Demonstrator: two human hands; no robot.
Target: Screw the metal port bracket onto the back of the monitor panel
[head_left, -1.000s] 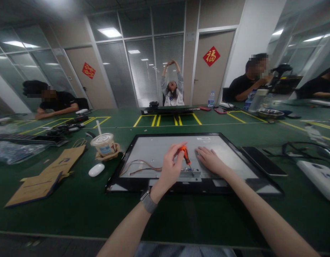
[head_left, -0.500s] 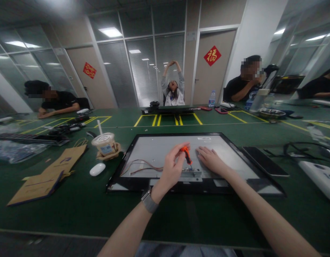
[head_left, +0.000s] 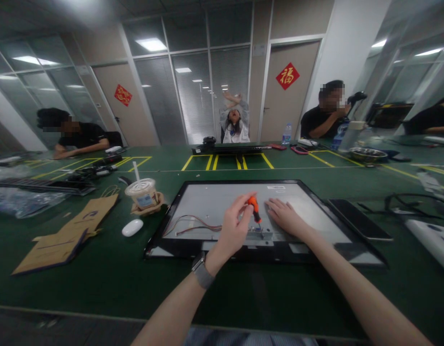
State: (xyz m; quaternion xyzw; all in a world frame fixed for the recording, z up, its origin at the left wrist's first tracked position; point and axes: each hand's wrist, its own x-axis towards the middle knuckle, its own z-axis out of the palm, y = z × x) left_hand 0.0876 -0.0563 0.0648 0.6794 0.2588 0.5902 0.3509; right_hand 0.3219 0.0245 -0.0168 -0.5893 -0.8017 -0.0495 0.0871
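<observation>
A flat display panel with a black frame and grey back lies on the green table before me. My left hand is closed around the orange and black handle of a screwdriver. The screwdriver leans slightly, its shaft pointing down at a small metal bracket near the panel's front edge. Whether its tip sits in a screw is too small to see. Flat on the panel's back, right of the screwdriver, rests my right hand with fingers stretched out. Thin coloured wires run over the panel to the bracket's left.
Left of the panel are a lidded drink cup in a cardboard holder, a white mouse and a brown paper bag. A black phone-like slab and a white device lie right. Several people sit around the table.
My left hand and the screwdriver keep nearly the same place at the bracket; the view has shifted slightly. Across the table, a person's raised arms have bent lower over the head.
</observation>
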